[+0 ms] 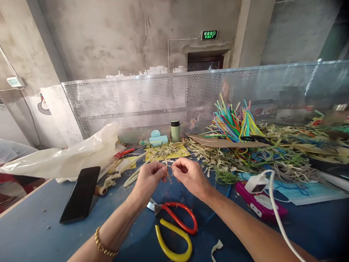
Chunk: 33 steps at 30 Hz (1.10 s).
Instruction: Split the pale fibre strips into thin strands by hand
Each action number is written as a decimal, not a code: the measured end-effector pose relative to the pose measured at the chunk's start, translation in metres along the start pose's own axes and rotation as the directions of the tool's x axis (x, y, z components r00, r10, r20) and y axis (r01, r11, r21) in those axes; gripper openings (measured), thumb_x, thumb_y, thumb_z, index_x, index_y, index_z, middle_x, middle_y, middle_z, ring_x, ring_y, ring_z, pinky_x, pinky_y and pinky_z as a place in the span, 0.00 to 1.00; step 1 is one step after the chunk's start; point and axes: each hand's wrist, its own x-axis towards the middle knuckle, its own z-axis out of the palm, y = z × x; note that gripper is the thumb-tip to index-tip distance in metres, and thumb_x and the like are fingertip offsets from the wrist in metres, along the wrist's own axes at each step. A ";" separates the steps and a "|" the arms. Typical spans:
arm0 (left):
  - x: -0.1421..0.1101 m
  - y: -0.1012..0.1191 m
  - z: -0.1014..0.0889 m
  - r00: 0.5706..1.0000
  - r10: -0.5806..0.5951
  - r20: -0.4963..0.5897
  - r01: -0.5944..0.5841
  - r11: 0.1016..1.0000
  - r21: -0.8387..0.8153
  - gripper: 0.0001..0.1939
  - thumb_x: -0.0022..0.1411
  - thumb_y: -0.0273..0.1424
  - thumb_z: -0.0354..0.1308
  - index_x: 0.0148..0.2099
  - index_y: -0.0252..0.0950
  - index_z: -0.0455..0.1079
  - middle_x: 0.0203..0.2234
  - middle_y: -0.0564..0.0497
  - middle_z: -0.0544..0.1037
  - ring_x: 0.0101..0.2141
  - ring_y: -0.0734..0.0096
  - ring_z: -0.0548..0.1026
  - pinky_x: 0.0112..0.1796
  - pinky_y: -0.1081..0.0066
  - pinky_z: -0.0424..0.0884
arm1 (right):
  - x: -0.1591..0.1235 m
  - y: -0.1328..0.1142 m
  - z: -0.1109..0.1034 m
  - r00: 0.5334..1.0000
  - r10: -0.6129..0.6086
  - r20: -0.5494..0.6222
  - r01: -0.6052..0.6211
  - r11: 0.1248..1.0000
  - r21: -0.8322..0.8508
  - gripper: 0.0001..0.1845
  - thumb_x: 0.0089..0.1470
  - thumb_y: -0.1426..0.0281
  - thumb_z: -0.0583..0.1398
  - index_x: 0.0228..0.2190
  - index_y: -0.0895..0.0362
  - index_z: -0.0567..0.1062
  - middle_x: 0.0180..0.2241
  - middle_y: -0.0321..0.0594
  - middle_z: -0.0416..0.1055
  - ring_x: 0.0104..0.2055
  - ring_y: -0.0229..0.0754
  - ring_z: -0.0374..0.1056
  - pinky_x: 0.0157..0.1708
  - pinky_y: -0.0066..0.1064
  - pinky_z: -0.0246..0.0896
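Over the middle of the blue table, my left hand (pixel 151 178) is closed in a pinch on a small, thin tan strand (pixel 169 175) that hangs below the fingertips. My right hand (pixel 191 176) pinches thumb to forefinger close beside it, at the strand's upper end; what exactly lies between those fingertips is too small to make out. Below both hands lies a pair of scissors (pixel 180 218) with one red and one yellow handle, its blades partly hidden by my left wrist. Beyond the hands, pale green leaf-like scraps (pixel 166 150) are spread on a yellow sheet.
To the left lie a black phone (pixel 80 194), a tape roll (pixel 101 190) and a plastic bag (pixel 81 154). A green bottle (pixel 175 131) stands by the perforated metal screen (pixel 136 109). On the right are colourful strips (pixel 237 120), tangled cords, and a magenta power strip (pixel 260 205) with a white cable.
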 end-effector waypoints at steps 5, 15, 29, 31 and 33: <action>0.001 0.000 -0.001 0.999 -0.027 0.026 0.030 0.988 -0.149 0.12 0.54 0.36 0.64 0.25 0.34 0.72 0.18 0.52 0.72 0.22 0.74 0.65 0.26 0.73 0.59 | -0.001 -0.004 -0.001 0.997 -0.002 0.074 -0.003 0.998 0.061 0.06 0.54 0.67 0.57 0.27 0.56 0.71 0.21 0.34 0.67 0.23 0.36 0.63 0.25 0.27 0.60; 0.000 0.003 0.000 0.997 -0.065 0.032 0.071 0.963 -0.261 0.08 0.51 0.32 0.66 0.28 0.33 0.74 0.19 0.52 0.73 0.23 0.77 0.66 0.27 0.74 0.60 | -0.001 -0.001 0.002 0.997 -0.005 0.072 0.004 1.000 0.012 0.05 0.51 0.72 0.58 0.25 0.56 0.72 0.21 0.33 0.68 0.23 0.35 0.62 0.24 0.27 0.57; -0.003 0.006 0.004 0.998 -0.057 -0.005 0.056 0.989 -0.138 0.06 0.51 0.31 0.64 0.28 0.32 0.73 0.18 0.54 0.73 0.22 0.76 0.67 0.26 0.74 0.61 | -0.004 -0.006 0.003 0.986 -0.167 0.023 0.169 0.971 -0.171 0.09 0.52 0.74 0.56 0.23 0.58 0.74 0.21 0.35 0.69 0.23 0.34 0.60 0.23 0.25 0.54; -0.003 0.005 0.004 0.999 -0.044 -0.019 0.041 0.991 -0.125 0.05 0.52 0.30 0.63 0.28 0.32 0.73 0.18 0.54 0.73 0.22 0.76 0.67 0.27 0.74 0.61 | -0.005 -0.007 0.004 0.984 -0.177 0.023 0.178 0.971 -0.161 0.09 0.51 0.75 0.56 0.23 0.58 0.75 0.21 0.35 0.70 0.23 0.34 0.60 0.23 0.25 0.54; -0.003 0.004 0.003 0.999 -0.036 -0.033 0.032 0.993 -0.113 0.06 0.53 0.30 0.63 0.27 0.33 0.73 0.18 0.54 0.73 0.23 0.76 0.68 0.27 0.74 0.62 | -0.006 -0.007 0.004 0.983 -0.181 0.014 0.181 0.972 -0.151 0.09 0.51 0.75 0.56 0.23 0.58 0.75 0.22 0.35 0.70 0.23 0.34 0.61 0.23 0.25 0.54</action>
